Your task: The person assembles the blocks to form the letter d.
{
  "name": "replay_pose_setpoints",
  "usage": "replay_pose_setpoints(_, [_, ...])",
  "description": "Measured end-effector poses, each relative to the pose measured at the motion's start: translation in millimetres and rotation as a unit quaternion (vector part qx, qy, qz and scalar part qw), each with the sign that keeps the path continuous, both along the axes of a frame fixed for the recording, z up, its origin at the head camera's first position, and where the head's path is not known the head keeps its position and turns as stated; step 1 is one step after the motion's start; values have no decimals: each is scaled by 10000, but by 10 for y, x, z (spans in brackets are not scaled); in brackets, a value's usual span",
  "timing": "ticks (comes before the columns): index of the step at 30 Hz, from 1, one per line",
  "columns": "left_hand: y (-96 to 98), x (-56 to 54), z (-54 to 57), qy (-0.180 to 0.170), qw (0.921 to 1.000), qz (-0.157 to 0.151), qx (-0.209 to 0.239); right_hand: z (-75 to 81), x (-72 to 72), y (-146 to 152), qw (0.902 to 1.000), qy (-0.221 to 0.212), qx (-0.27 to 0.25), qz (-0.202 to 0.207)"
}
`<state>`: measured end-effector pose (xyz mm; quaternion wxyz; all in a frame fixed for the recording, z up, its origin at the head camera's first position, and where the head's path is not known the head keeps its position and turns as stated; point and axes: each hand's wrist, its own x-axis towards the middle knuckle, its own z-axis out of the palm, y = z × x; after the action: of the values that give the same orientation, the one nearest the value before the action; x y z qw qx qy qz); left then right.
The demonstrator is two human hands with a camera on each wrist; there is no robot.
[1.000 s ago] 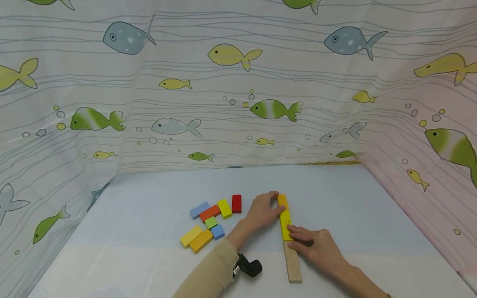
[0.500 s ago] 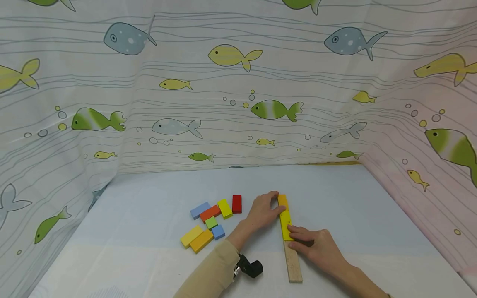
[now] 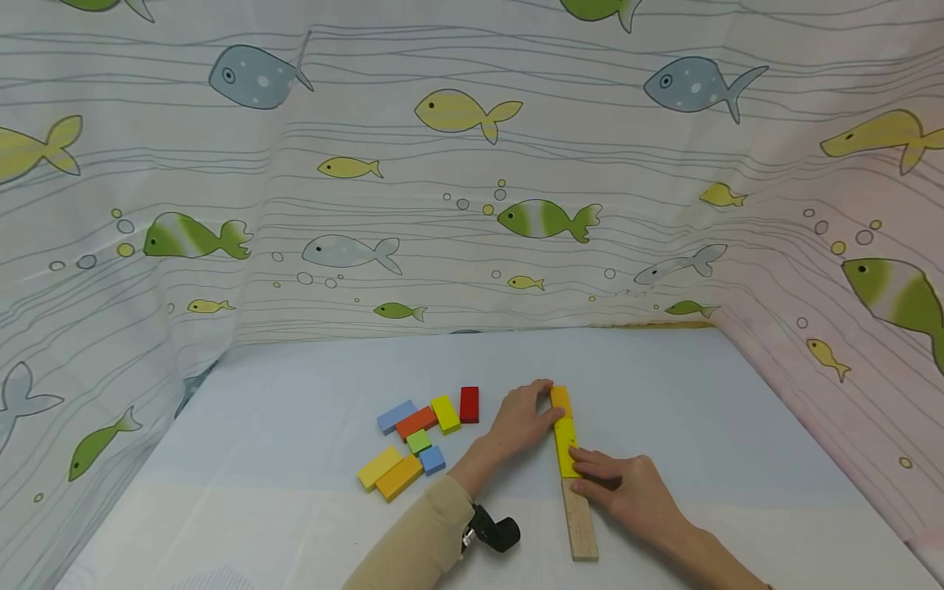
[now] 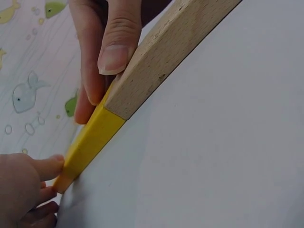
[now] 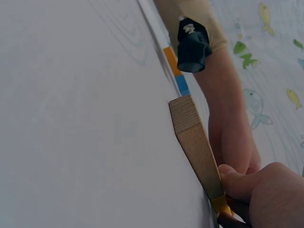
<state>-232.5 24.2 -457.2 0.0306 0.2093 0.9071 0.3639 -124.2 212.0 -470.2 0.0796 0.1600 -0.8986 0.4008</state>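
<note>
A row of blocks lies end to end in the head view: an orange block (image 3: 560,400) at the far end, a yellow block (image 3: 564,451) in the middle and a bare wooden block (image 3: 581,524) nearest. My left hand (image 3: 516,422) pinches the orange block, index finger at its far end and thumb near the yellow seam. My right hand (image 3: 637,496) comes from the right; its fingertips press the yellow block and its thumb rests on the edge of the wooden one. In the left wrist view, the wooden block (image 4: 156,59) meets the yellow block (image 4: 92,137) flush.
Left of my left hand lie several loose blocks: a dark red block (image 3: 469,405), an orange-red block (image 3: 416,423), a green cube (image 3: 419,442), a blue cube (image 3: 432,460) and others. A black wrist camera (image 3: 496,529) juts from the left sleeve. A fish-printed curtain (image 3: 442,270) encloses the table.
</note>
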Motion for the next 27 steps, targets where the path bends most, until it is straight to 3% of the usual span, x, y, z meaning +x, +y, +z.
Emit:
replay_pose_setpoints(8, [-91, 11, -20, -14, 9999, 77, 91, -12, 8, -24, 10000, -10, -16, -27])
replay_pose_setpoints(13, [-165, 59, 33, 17, 10000, 22, 68, -6, -1, -20, 10000, 71, 14, -45])
replay_pose_setpoints(27, [-597, 431, 128, -8, 9998, -199, 57, 23, 2, -7, 9999, 10, 87, -92])
